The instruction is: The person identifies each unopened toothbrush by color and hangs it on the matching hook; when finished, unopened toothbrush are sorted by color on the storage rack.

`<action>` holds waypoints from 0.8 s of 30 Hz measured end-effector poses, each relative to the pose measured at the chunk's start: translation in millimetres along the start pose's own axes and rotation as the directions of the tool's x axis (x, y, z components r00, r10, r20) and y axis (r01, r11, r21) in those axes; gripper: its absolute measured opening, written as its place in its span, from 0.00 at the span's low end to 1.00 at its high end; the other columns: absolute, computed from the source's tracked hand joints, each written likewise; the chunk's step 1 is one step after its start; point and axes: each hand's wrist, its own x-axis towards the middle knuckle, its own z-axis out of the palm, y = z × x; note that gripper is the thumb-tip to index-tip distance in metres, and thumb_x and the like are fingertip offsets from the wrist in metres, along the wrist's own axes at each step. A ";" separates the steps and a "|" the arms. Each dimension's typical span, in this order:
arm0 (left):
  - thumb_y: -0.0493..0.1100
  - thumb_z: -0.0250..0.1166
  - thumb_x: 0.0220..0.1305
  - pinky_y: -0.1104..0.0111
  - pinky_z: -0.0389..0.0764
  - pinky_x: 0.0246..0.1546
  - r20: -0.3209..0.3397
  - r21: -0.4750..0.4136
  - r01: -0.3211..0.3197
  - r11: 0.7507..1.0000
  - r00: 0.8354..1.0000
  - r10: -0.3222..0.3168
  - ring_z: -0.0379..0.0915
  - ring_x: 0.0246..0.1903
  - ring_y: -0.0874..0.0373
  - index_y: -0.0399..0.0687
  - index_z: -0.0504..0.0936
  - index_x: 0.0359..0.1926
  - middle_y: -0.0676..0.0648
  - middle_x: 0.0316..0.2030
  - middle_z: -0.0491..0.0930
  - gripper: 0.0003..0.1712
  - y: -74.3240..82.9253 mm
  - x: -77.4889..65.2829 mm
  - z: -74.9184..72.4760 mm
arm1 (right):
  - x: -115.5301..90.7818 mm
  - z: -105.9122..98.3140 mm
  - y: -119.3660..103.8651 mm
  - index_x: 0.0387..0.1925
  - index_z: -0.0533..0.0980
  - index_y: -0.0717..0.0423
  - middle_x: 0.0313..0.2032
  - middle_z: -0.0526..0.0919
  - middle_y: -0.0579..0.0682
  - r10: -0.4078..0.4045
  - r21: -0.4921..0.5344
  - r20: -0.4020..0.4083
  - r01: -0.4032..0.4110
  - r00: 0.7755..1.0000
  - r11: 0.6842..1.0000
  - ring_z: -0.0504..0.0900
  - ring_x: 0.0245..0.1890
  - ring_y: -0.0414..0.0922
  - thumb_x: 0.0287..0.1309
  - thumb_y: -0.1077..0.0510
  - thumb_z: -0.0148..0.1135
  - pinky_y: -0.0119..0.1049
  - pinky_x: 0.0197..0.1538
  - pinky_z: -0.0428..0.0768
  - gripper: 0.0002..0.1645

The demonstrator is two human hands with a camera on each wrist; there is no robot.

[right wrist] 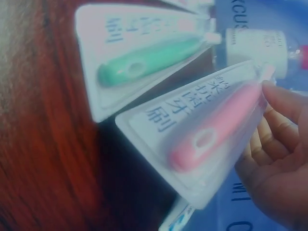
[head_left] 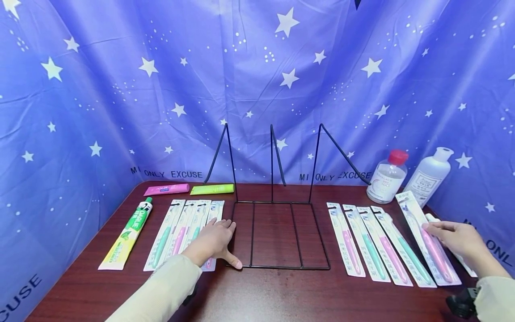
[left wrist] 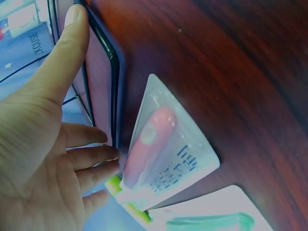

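At the right end of the table my right hand (head_left: 458, 239) pinches the edge of a packaged pink toothbrush (head_left: 440, 259), thumb on top and fingers beneath. In the right wrist view this pack (right wrist: 154, 137) looks tilted up off the table. A white tube (head_left: 466, 267) lies partly hidden under that hand. My left hand (head_left: 214, 239) is spread at the left side of a black wire rack (head_left: 277, 267), thumb at its front corner. In the left wrist view its fingers lie along the wire frame (left wrist: 115, 72), beside a packaged pink toothbrush (left wrist: 151, 139).
Several packaged toothbrushes (head_left: 368, 241) fan out right of the rack; more packs (head_left: 161, 239) lie left. A green-yellow toothpaste tube (head_left: 124, 239), a pink tube (head_left: 166, 190) and a lime tube (head_left: 212, 189) lie farther left. A red-capped bottle (head_left: 386, 181) and white bottle (head_left: 430, 174) stand back right.
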 end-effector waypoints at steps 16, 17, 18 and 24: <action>0.76 0.67 0.23 0.56 0.57 0.61 -0.005 0.000 0.003 1.000 1.000 -0.003 0.59 0.61 0.46 0.29 0.64 0.60 0.35 0.59 0.66 0.69 0.7 1.3 2.2 | -30.3 -3.5 -58.8 0.36 0.77 0.39 0.30 0.80 0.30 -0.273 0.360 -0.108 0.294 0.956 0.885 0.79 0.28 0.30 0.59 0.56 0.57 0.21 0.30 0.75 0.07; 0.76 0.67 0.23 0.57 0.58 0.60 -0.006 0.004 0.000 1.000 1.000 0.000 0.59 0.60 0.46 0.29 0.64 0.60 0.34 0.58 0.66 0.69 1.0 1.4 2.1 | -33.1 -3.2 -63.4 0.36 0.77 0.41 0.30 0.81 0.31 -0.298 0.394 -0.110 0.317 0.948 0.863 0.79 0.29 0.30 0.60 0.59 0.56 0.22 0.30 0.75 0.08; 0.76 0.67 0.23 0.56 0.58 0.60 -0.007 0.005 -0.002 1.000 1.000 0.002 0.60 0.60 0.46 0.29 0.65 0.60 0.34 0.58 0.66 0.69 1.4 1.4 1.8 | -36.5 -2.3 -67.9 0.37 0.78 0.42 0.31 0.82 0.32 -0.316 0.415 -0.115 0.334 0.942 0.846 0.79 0.29 0.30 0.60 0.61 0.56 0.22 0.31 0.76 0.09; 0.75 0.68 0.22 0.57 0.59 0.60 -0.002 0.015 0.000 1.000 1.000 0.000 0.62 0.59 0.46 0.28 0.65 0.59 0.34 0.57 0.68 0.69 2.8 2.5 1.2 | -59.8 2.3 -92.3 0.43 0.76 0.58 0.32 0.84 0.41 -0.397 0.420 -0.159 0.426 0.904 0.802 0.81 0.30 0.36 0.60 0.66 0.54 0.25 0.33 0.77 0.10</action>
